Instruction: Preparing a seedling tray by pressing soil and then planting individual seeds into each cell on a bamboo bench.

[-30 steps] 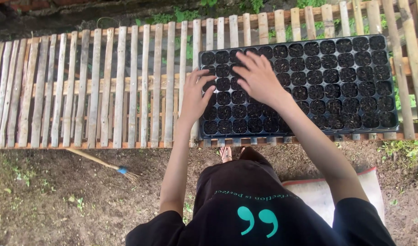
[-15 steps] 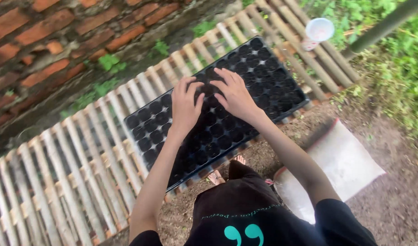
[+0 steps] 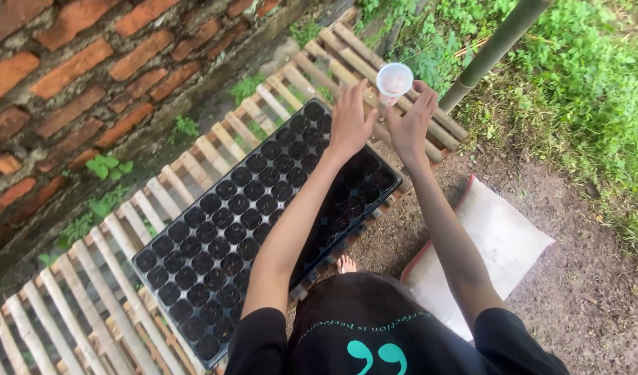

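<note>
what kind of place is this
Likely a backyard garden or small outdoor nursery: a black seedling tray lies on a slatted wooden bench beside a brick wall, with bare soil and weeds around.

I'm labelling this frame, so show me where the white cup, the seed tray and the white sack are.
cup (image 3: 394, 79), head view, on its open top.
seed tray (image 3: 215, 229), head view, on the soil-filled cells left of the arm.
sack (image 3: 500, 239), head view, on its bare middle on the ground.

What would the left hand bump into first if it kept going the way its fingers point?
Most likely the small white cup: the left hand points up toward it, fingertips close beside its rim. The right hand flanks it too. Whether either touches it is unclear.
</note>
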